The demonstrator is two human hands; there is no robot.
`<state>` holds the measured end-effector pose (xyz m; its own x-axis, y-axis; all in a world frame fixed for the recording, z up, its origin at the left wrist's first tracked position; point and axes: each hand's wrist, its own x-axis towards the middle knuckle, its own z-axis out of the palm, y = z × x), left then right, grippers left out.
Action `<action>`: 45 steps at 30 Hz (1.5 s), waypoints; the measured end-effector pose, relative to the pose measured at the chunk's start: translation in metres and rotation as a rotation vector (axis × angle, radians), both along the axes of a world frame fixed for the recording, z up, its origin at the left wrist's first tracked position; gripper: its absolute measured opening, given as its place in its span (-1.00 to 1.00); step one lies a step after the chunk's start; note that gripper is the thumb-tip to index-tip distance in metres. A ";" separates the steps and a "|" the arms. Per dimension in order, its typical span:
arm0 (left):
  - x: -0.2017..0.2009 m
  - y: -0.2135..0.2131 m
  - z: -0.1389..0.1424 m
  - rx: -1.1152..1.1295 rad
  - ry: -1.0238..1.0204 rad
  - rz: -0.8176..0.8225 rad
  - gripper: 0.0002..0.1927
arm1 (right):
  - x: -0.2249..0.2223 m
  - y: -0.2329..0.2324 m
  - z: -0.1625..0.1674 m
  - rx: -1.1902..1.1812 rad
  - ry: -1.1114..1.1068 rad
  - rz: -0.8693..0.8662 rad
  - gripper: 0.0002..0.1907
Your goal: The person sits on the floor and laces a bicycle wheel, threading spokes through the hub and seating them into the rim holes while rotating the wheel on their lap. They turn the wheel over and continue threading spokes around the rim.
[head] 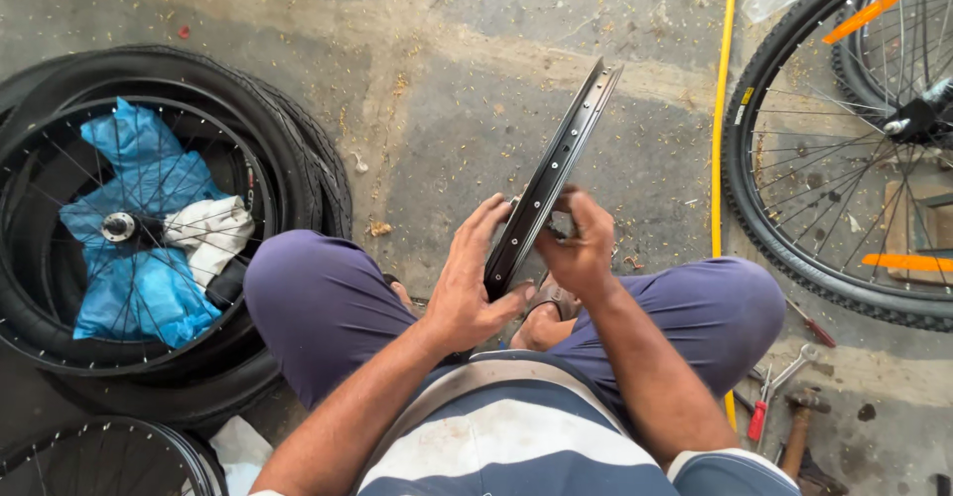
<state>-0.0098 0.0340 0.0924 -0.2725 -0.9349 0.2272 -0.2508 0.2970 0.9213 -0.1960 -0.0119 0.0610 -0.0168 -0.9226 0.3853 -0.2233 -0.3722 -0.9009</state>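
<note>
I sit on a concrete floor with a bare black bicycle rim standing on edge between my knees, seen almost edge-on. My left hand lies flat against the rim's left side near its lower end, fingers spread. My right hand is closed around the rim's right side at the same height, thumb and fingers pinching something small at the rim that I cannot make out.
A stack of tyres and a spoked wheel with blue plastic and white cloth lies at left. Another wheel with a tyre lies at right beside a yellow hose. Red-handled pliers, a spanner and a hammer lie by my right knee.
</note>
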 end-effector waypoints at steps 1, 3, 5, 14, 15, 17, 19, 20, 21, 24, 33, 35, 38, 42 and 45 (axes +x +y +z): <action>0.000 0.000 0.000 -0.019 -0.020 -0.007 -0.07 | -0.004 0.001 -0.004 0.172 -0.301 0.102 -0.76; -0.001 0.001 -0.001 -0.039 -0.002 -0.034 -0.18 | -0.010 0.003 -0.012 0.277 -0.630 0.253 -0.79; -0.002 0.001 -0.004 -0.075 -0.001 -0.048 -0.24 | -0.017 0.002 -0.019 0.147 -0.684 0.357 -0.83; 0.000 0.010 -0.011 -0.017 0.074 -0.108 -0.29 | -0.041 -0.010 -0.029 0.150 -0.572 0.265 -0.85; 0.000 0.012 -0.011 0.000 0.062 -0.112 -0.29 | -0.038 -0.011 -0.029 0.167 -0.585 0.271 -0.84; 0.001 0.015 -0.013 0.018 0.065 -0.111 -0.29 | -0.030 -0.011 -0.026 0.201 -0.610 0.288 -0.82; 0.002 0.018 -0.017 0.028 0.096 -0.109 -0.29 | -0.024 -0.008 -0.021 0.291 -0.803 0.364 -0.67; 0.004 0.019 -0.019 -0.004 0.085 -0.107 -0.27 | -0.020 -0.006 -0.017 0.335 -0.898 0.403 -0.59; 0.006 0.019 -0.022 -0.026 0.074 -0.104 -0.24 | -0.017 -0.002 -0.014 0.294 -0.852 0.384 -0.58; 0.011 0.014 -0.028 -0.032 0.211 -0.158 -0.28 | -0.004 0.008 -0.007 0.182 -0.673 0.257 -0.56; -0.033 -0.060 -0.062 0.570 0.706 -0.271 -0.57 | -0.008 0.022 0.016 -0.019 0.204 -0.133 -0.55; -0.046 -0.070 -0.069 0.659 0.805 -0.333 -0.57 | -0.020 0.019 0.026 0.246 -0.176 0.021 -0.59; -0.049 -0.082 -0.078 0.702 0.722 -0.352 -0.54 | -0.039 0.009 0.039 0.316 0.017 0.200 -0.53; -0.040 -0.079 -0.086 0.720 0.670 -0.336 -0.54 | -0.033 -0.008 0.036 0.140 0.307 0.145 -0.58; -0.043 -0.061 -0.085 0.732 0.791 -0.251 -0.58 | -0.003 -0.007 0.024 0.133 0.353 -0.214 -0.72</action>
<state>-0.0524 -0.0270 0.0073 -0.4955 -0.8529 -0.1645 0.4777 -0.4257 0.7685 -0.1989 -0.0189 0.0853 -0.1014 -0.9547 0.2799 -0.5859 -0.1701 -0.7924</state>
